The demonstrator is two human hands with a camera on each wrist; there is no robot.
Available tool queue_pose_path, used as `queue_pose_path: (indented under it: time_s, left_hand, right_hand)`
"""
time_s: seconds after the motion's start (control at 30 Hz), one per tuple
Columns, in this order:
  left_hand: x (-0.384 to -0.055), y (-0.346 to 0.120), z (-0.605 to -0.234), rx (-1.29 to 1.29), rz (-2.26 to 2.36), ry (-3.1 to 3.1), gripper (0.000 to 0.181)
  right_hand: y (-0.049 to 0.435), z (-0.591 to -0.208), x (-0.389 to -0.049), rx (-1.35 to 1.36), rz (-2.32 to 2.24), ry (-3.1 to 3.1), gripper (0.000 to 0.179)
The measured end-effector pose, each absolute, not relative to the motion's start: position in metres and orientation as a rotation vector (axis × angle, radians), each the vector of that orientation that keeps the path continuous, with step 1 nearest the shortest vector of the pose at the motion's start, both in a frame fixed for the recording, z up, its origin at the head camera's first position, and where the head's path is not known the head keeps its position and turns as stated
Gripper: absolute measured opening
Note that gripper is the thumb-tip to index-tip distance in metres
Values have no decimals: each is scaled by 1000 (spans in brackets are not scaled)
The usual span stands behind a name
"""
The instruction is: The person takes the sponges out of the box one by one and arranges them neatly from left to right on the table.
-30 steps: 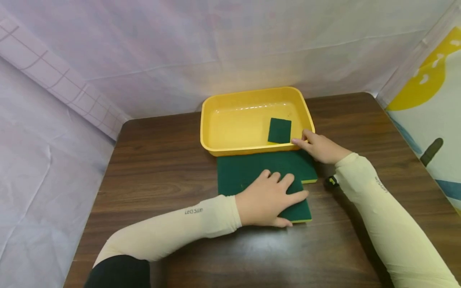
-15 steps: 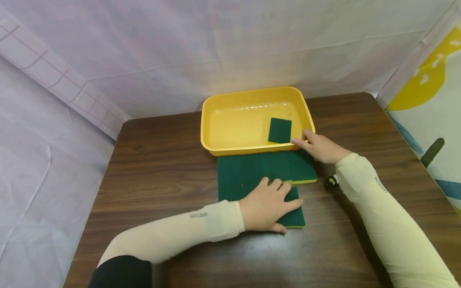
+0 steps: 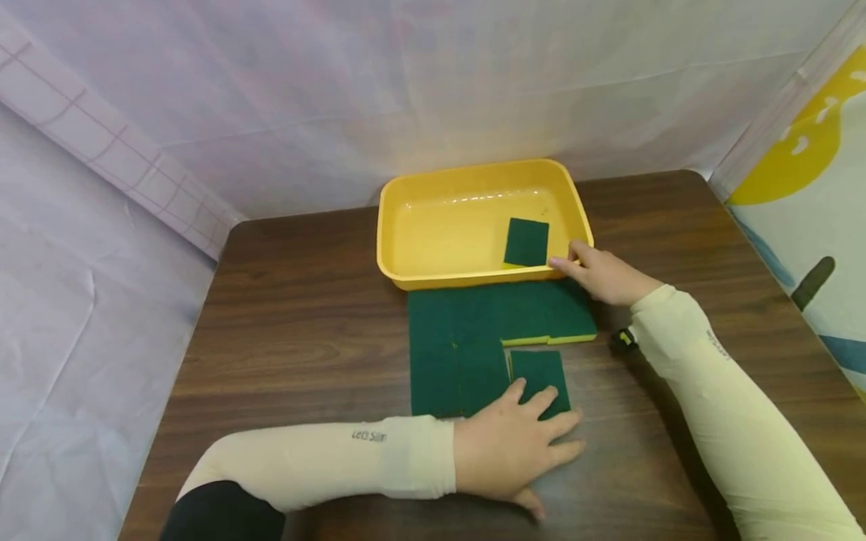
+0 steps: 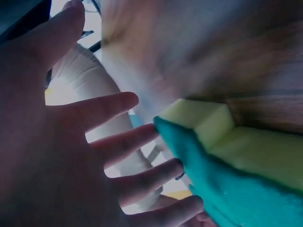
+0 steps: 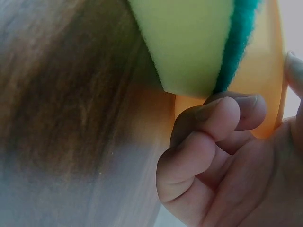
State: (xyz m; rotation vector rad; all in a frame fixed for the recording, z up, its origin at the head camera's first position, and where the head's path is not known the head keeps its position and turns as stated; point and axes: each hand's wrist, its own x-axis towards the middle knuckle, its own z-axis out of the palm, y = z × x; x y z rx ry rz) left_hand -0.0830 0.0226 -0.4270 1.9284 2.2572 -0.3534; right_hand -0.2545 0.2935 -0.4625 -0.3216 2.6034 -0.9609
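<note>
My left hand (image 3: pixel 517 443) has its fingers spread, the fingertips over the near part of a loose scouring sponge (image 3: pixel 541 372) with a green top. In the left wrist view these fingers are straight, and a sponge corner (image 4: pixel 203 120) shows yellow foam under the green layer. To the left and behind lie several more sponges (image 3: pixel 433 376), set edge to edge on the table. My right hand (image 3: pixel 612 276) grips the near right corner of a yellow tray (image 3: pixel 473 281), thumb over the rim, the other fingers curled. One sponge (image 3: pixel 528 242) lies inside the tray.
The dark wood table (image 3: pixel 298 323) extends to both sides of the sponges. A pale cloth wall (image 3: pixel 304 98) stands right behind the tray. A small black object marked 1 (image 3: pixel 623 340) sits by the right wrist.
My left hand first drew back with the loose sponge, then slid off toward the near edge, fingers spreading. That sponge now sits slightly apart from the others. The right hand stays on the tray.
</note>
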Motion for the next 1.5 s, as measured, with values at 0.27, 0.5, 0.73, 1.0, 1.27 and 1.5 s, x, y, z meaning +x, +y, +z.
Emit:
queue_pose_path:
  time_s: [0.27,0.5,0.73,1.0,1.27,1.5]
  left_hand:
    - [-86,23,-428,1868,-353,2256,97]
    - [-91,24,-428,1826,-365,2290,98]
    - [-96,25,-428,1792,-326,2271,94]
    - [-101,27,-424,1797,-289,2251,90]
    - [-139,36,-401,1794,-120,2453,72]
    - [-219,43,-365,1534,-38,2755,60]
  right_hand:
    - [294,-462,-255,-337,-962,2604,57]
    - [295,-460,-255,-341,-950,2609,57]
    - [294,-460,-255,-346,-959,2599,57]
    - [295,-461,-255,-347,-961,2595,57]
    - [293,-461,-256,-362,-992,2589,53]
    - [294,-462,-257,-384,-984,2589,51]
